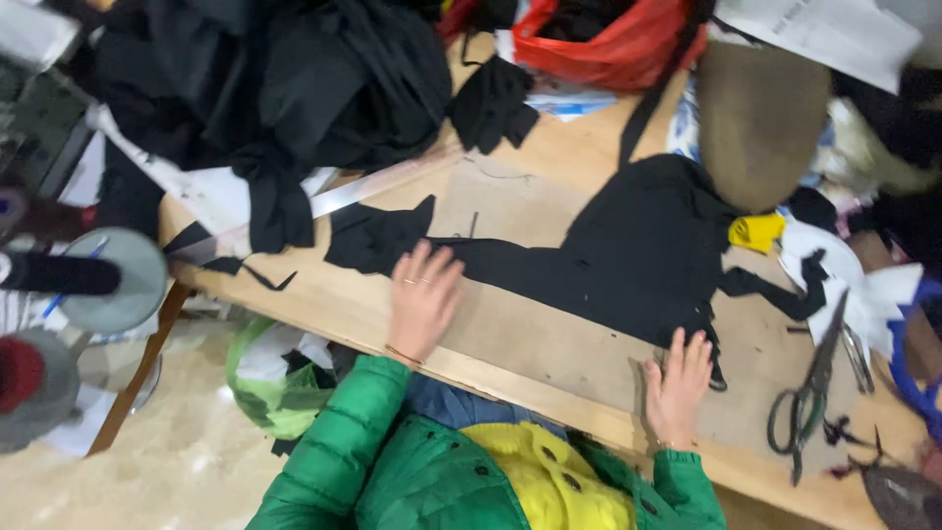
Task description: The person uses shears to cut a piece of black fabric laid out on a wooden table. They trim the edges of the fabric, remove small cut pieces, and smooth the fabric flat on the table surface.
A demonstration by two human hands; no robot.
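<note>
A wooden table is seen beneath both hands, with a heap of black cloth beyond the left hand. A cut black fabric piece is spread between the hands, its long axis running from one hand to the other. Both hands are laid flat and empty, fingers spread: the left on its narrow end, the right hand at its near edge. Scissors lie just past the right hand.

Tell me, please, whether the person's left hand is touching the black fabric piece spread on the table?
Touching. The head view shows the left hand lying flat with its fingertips overlapping the edge of the black fabric piece.
</note>
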